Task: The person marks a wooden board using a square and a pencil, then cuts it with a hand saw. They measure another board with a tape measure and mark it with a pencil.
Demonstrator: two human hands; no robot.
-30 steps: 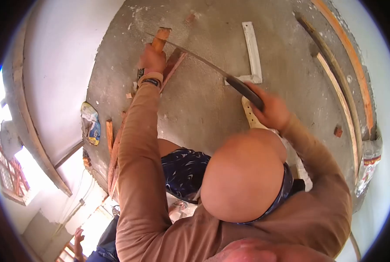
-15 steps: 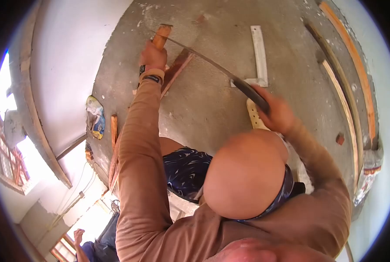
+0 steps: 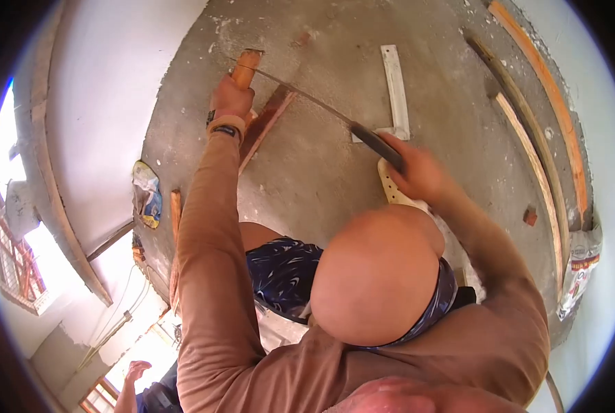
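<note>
One concrete floor (image 3: 321, 179) fills the upper and centre frame; its curved edge meets the white wall (image 3: 108, 103) on the left
One bare knee (image 3: 376, 275) sits centre-low and blocks the floor beneath it
Three long battens (image 3: 527, 151) lie side by side along the right edge of the floor, well apart from both hands
One machete (image 3: 300, 93): dark grip in the right hand (image 3: 414, 172), thin blade running up-left across the frame and crossing the top end of the wood block (image 3: 245, 67)
Right hand is fisted tight round the grip, centre-right
One reddish plank (image 3: 266, 124) lies flat, slanted, just beside the block's lower end
One white L-square (image 3: 395, 86) lies flat at upper centre, its corner just beside the right hand
One pale strip with holes (image 3: 388, 186) pokes out from under the right hand
Left hand (image 3: 230, 98) at upper centre-left, fingers wrapped and closed round the block, holding it on end
Two bags: crumpled one (image 3: 146, 196) at the left floor edge, sack (image 3: 579, 265) at far right
One short stick (image 3: 175, 210) beside the crumpled bag, one brick chip (image 3: 530, 217) at right
Open room: bare floor between plank and square under the blade; more between the square and the battens
Another person's hand (image 3: 134, 372) shows at bottom left, well clear
</note>
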